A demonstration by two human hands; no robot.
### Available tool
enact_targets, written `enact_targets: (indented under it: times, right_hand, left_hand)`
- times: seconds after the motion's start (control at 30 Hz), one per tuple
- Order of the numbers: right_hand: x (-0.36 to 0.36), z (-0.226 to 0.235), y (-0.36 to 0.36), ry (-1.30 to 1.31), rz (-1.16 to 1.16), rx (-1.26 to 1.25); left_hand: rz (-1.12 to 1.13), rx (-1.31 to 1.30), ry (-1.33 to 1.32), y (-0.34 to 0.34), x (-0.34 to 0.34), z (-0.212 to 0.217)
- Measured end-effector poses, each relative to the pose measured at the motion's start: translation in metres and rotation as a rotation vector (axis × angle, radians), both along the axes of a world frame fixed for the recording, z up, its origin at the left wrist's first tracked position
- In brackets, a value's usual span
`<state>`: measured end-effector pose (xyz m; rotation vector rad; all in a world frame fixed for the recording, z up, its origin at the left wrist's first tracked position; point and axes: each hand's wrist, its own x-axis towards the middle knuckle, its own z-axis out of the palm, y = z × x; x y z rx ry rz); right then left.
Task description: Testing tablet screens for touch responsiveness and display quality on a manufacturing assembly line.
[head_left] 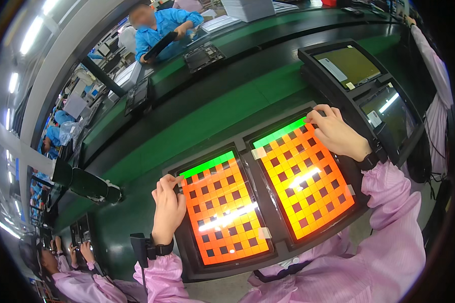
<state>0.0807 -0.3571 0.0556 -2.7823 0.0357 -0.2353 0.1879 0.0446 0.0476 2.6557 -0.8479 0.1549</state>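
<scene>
Two flat screens lie side by side in a black two-bay tray (282,247). The left screen (220,203) and the right screen (308,184) both glow with orange and dark checks under a green bar. My left hand (168,207) is closed, its thumb and fingertips pinched at the left screen's upper left corner. At the upper right corner of the other screen, my right hand (337,134) has its fingertips pressed together. What either pinch holds is too small to make out. Pale tabs stick to the screens' edges, one a whitish tab (259,153) between the two.
A second black tray (356,86) with two dark screens stands at the right. Beyond the green bench (227,108), a co-worker in blue (169,25) handles a dark panel. Another person in pink (81,283) works at the lower left. A dark post (88,184) rises at left.
</scene>
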Motion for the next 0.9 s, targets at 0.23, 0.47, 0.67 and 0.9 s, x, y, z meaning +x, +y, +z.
enact_targets:
  times: [0.23, 0.47, 0.67, 0.9]
  right_hand:
    - [-0.010, -0.001, 0.000, -0.076, 0.056, -0.049]
    - [-0.056, 0.006, 0.007, -0.018, 0.030, -0.031]
    - [-0.120, 0.010, 0.022, 0.109, 0.005, 0.005]
    - [-0.184, 0.021, 0.047, 0.176, -0.032, 0.045]
  left_hand:
    - [-0.008, 0.048, -0.058, 0.002, -0.015, 0.003]
    - [0.059, 0.051, 0.096, 0.012, -0.068, 0.010]
    - [0.120, 0.061, 0.185, 0.020, -0.130, 0.015]
    - [0.249, 0.199, 0.260, 0.024, -0.202, 0.027]
